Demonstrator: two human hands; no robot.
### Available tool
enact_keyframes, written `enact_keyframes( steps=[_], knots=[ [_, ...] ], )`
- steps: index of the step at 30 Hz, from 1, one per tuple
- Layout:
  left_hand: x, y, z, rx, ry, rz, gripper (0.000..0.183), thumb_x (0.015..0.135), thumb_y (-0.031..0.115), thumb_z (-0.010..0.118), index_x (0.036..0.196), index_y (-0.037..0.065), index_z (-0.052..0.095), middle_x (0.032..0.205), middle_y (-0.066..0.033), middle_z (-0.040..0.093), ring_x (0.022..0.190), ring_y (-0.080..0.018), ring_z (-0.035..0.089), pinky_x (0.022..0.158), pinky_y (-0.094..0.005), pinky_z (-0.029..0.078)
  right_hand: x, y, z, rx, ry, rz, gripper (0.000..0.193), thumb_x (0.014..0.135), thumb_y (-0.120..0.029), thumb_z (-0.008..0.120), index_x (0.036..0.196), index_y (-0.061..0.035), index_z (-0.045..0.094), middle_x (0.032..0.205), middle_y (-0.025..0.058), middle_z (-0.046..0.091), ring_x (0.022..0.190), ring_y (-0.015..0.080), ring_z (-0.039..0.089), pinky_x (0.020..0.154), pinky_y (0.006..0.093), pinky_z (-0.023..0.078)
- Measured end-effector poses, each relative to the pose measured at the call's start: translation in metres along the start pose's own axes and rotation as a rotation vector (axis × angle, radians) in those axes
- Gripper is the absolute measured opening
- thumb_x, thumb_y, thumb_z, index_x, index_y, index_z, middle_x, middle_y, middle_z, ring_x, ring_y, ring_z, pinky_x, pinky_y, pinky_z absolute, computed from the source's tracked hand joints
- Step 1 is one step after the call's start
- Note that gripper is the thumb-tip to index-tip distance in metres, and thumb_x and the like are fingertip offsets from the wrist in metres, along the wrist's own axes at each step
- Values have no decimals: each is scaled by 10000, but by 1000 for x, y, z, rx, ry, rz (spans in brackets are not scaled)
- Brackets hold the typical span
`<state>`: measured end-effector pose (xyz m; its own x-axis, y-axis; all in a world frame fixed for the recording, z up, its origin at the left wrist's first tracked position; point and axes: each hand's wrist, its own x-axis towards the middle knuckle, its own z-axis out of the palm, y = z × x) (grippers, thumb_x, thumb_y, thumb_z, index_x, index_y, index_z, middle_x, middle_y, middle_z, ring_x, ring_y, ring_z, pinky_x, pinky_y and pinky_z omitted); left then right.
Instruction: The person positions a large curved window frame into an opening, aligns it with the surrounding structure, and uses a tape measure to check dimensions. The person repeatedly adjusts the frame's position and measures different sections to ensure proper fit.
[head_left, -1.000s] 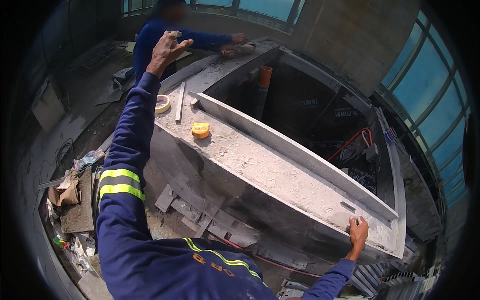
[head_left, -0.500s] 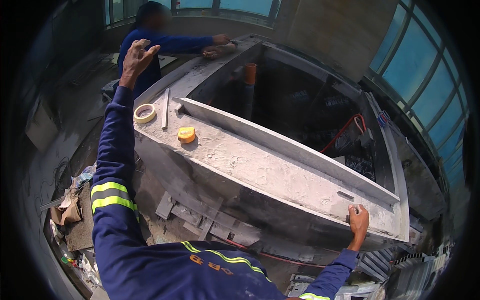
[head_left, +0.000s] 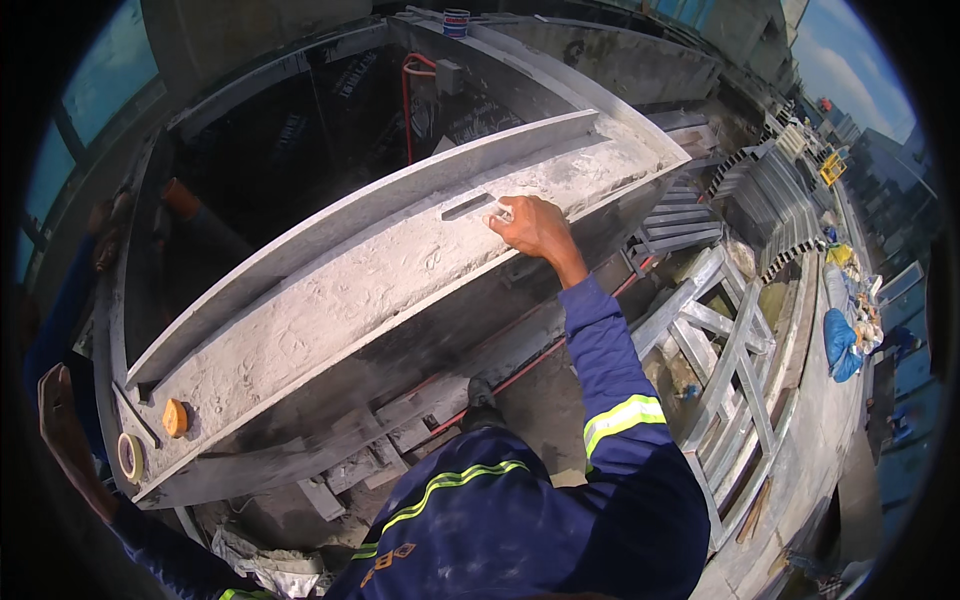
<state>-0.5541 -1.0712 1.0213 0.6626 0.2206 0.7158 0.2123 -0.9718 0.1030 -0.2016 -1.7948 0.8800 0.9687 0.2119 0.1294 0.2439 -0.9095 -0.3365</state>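
Observation:
My right hand (head_left: 538, 228) is bent closed over the dusty pale ledge (head_left: 330, 290), thumb and fingers pressed together. Something whitish shows at its fingertips, too small to name. Just left of them lies a small flat grey strip (head_left: 468, 207). At the far left, my left hand (head_left: 70, 440) is raised off the ledge with its fingers stretched out, holding nothing I can see. Nearest to it are a roll of masking tape (head_left: 130, 457), a yellow tape measure (head_left: 176, 418) and a thin grey bar (head_left: 136, 415) on the ledge's left end.
An upright grey slab (head_left: 370, 225) runs along the ledge's inner side. Beyond it is a dark pit with an orange pipe (head_left: 181, 198) and a red hose (head_left: 406, 100). A metal frame (head_left: 725, 350) stands at right. A co-worker's blue sleeve (head_left: 55, 310) shows at left.
The view has swung to the right, so the ledge now slants the other way. My left hand has gone from upper left to the left edge. My right hand remains by the grey strip.

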Motion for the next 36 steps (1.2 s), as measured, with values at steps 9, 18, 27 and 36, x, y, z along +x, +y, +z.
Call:
enact_keyframes(
  steps=[9,18,27,36],
  knots=[
    [7,147,10,-130,-149,70,204,978,-26,676,1180,-12,695,1168,-111,710,1032,-201,690,911,-309,540,-3,1,-2,135,93,-181,420,973,-379,697,1146,-1,752,1022,271,754,998,436,738,855,486,573],
    [-22,289,82,-91,-869,-71,626,741,247,891,1278,0,684,1394,-181,681,1280,-404,638,1073,-462,497,36,120,-81,244,316,-100,324,982,-295,737,1126,-7,769,1014,207,767,941,388,742,875,416,565],
    [-65,297,180,-46,-1032,-344,1099,654,102,903,1621,44,384,1667,-215,417,1543,-388,394,1246,-482,363,140,237,-94,-221,-353,71,853,918,-553,732,1535,-9,508,1519,353,480,1421,486,476,1151,498,430],
    [-104,275,187,17,-1037,-416,1083,719,-8,834,1668,108,325,1707,-172,371,1576,-358,346,1302,-481,261,149,209,-102,-297,-503,300,981,805,-439,894,1577,-25,452,1579,285,439,1380,468,556,1137,470,484]
  ],
)
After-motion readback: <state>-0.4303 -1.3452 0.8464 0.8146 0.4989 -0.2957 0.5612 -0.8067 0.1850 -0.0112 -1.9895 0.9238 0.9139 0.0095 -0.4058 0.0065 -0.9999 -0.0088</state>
